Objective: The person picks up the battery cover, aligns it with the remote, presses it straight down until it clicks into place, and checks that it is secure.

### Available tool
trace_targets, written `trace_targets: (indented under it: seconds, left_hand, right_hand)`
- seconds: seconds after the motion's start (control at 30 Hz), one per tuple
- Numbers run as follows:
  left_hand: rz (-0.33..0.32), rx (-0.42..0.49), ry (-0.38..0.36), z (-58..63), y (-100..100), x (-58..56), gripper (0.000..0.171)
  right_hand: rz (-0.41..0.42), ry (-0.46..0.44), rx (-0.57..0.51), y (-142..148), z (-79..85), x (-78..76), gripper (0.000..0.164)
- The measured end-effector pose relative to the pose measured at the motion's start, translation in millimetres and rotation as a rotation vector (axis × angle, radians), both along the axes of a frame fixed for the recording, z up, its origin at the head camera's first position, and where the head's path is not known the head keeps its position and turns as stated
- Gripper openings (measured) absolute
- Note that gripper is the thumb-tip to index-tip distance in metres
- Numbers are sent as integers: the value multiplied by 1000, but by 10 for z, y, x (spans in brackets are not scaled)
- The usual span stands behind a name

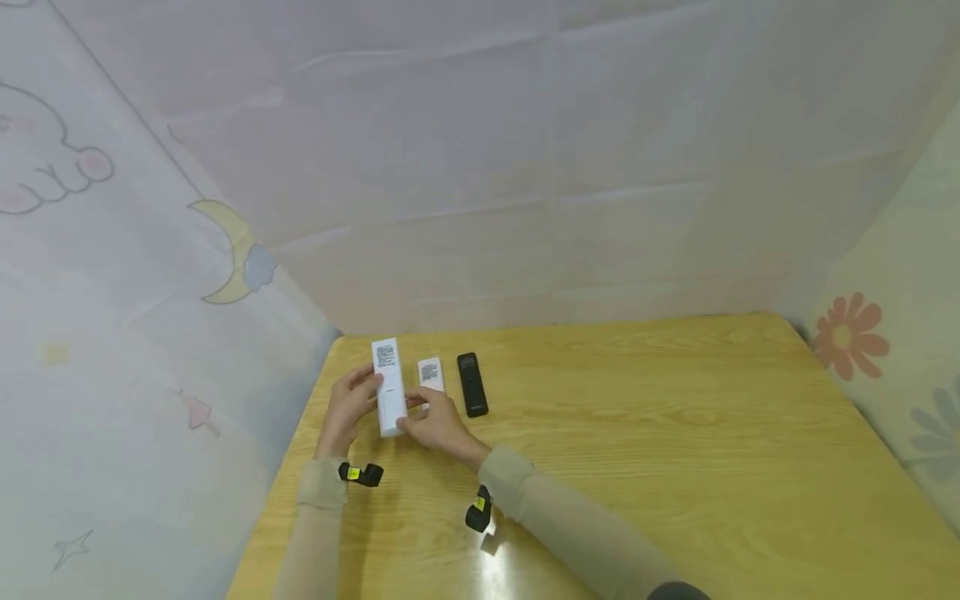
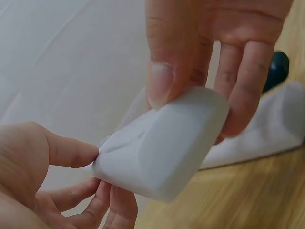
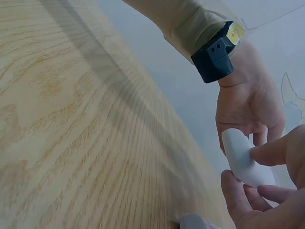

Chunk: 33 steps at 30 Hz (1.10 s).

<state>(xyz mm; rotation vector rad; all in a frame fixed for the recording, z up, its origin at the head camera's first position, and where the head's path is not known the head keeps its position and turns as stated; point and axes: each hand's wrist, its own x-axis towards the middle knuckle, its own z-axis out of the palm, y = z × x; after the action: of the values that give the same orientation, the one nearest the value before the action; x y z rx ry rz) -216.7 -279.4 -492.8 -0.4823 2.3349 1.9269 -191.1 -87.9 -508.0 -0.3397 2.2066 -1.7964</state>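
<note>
Both hands hold a white remote control above the left part of the table, its back with a printed label and battery cover facing up. My left hand pinches its left side, thumb on top and fingers underneath. At the near end, my right hand grips the right edge between thumb and fingers. Seen end-on in the left wrist view, the remote is tilted, with the right hand above it. A second white remote, label up, lies behind the right hand, partly hidden. Beside it rests a black remote.
The wooden table stretches away to the right. A pale printed cloth stands behind it and along both sides. Each wrist carries a small black camera, such as the left wrist camera.
</note>
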Motion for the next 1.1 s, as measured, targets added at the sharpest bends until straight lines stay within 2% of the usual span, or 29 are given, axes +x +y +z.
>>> trace_targets:
  seconds: [0.5,0.93,1.1]
  left_hand:
    - [-32,-53,-36,-187,-25,74,56]
    - [-44,-71,-68,-289,-94,158,49]
    - [-44,-63,-77,-313,-103,163,49]
  right_hand:
    - [15,-4,103,-67,-173,85,46]
    - [110,43,177,-142,-261,180,49]
    - [136,65,199,-156,-277,182,34]
